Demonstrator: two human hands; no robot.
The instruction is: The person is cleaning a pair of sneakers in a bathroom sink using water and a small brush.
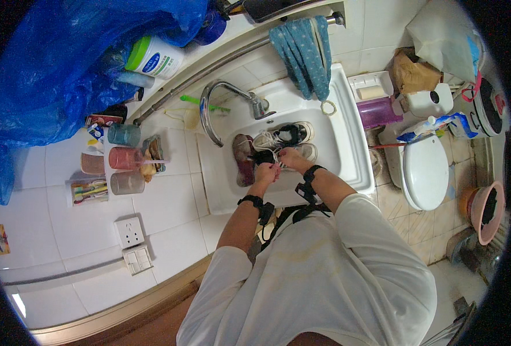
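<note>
Shoes crowd together in the white washbasin (339, 115). A maroon shoe (244, 162) with a pale lace lies at the left, and a black-and-white sneaker (293, 134) at the back. Between my hands is a black shoe (262, 157) with white laces, partly covered by my fingers. My left hand (267, 172) is closed at its near end; what its fingers grip is hidden. Close beside it, my right hand (292, 159) pinches a white shoelace (276, 154). Another pale shoe (309, 151) shows partly behind the right hand.
A curved chrome faucet (218, 98) rises over the basin's back left. A blue dotted towel (304, 55) hangs from the rail above. Cups (124, 157) and toothbrushes line the left wall. To the right stands a toilet with its white lid (425, 173) down.
</note>
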